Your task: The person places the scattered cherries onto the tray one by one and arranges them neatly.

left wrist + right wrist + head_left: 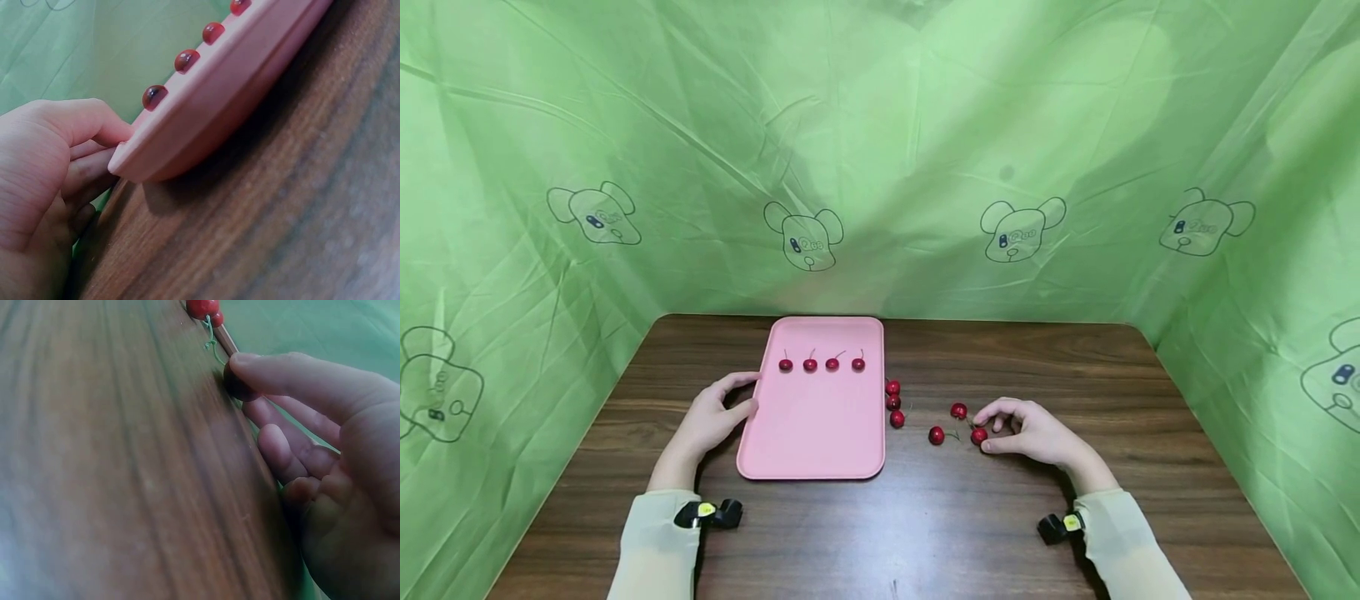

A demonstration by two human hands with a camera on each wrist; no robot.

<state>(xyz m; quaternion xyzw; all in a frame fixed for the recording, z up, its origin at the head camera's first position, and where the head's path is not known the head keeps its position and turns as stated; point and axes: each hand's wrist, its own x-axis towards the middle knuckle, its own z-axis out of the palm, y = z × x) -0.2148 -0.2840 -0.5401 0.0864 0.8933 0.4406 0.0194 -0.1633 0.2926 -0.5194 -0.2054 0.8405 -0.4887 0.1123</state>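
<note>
A pink tray [816, 425] lies on the table, with several red cherries [810, 365] in a row across its upper part, their stems pointing away. My left hand [711, 421] grips the tray's left edge; in the left wrist view the thumb sits at the rim and the other fingers curl beside it. To the right of the tray, my right hand [1033, 432] has a cherry [978, 436] between thumb and fingers, low at the tabletop. In the right wrist view that cherry [236, 384] looks dark, partly hidden by the thumb.
Two loose cherries lie left of my right hand, one nearer [936, 435] and one farther [958, 411]. Three more cherries [893, 402] line the tray's right edge. Green fabric [910, 167] with printed bear heads surrounds the wooden table [880, 542] at the back and sides.
</note>
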